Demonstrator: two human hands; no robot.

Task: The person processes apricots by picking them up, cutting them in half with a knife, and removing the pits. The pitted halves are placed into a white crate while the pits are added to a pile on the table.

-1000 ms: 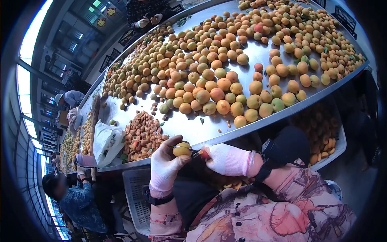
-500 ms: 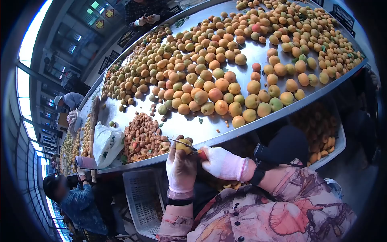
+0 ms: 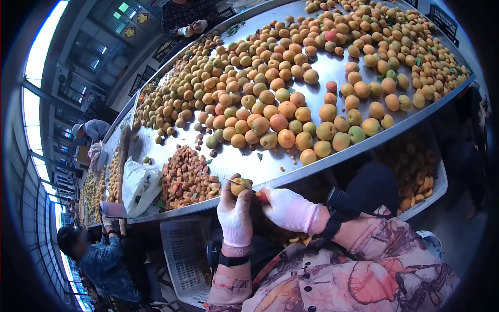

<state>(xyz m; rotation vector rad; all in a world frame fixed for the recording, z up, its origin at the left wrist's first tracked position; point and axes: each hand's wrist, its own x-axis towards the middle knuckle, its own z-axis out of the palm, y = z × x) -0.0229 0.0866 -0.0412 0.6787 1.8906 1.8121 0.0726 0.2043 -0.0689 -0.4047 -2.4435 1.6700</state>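
1. Head view: we see the left hand point(image 3: 235, 216) grasping an apricot point(image 3: 240, 185) near six o'clock.
2. The right hand point(image 3: 291, 209) clenches a knife point(image 3: 262, 196) against it.
3. Brown pits point(image 3: 188, 174) lie toward the apricot's nine o'clock.

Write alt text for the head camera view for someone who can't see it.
A gloved left hand holds a yellow-green fruit while the gloved right hand holds a red-handled knife against it. Beyond them, a metal table bears many orange and green fruits and a heap of brown pits beside a white bag.
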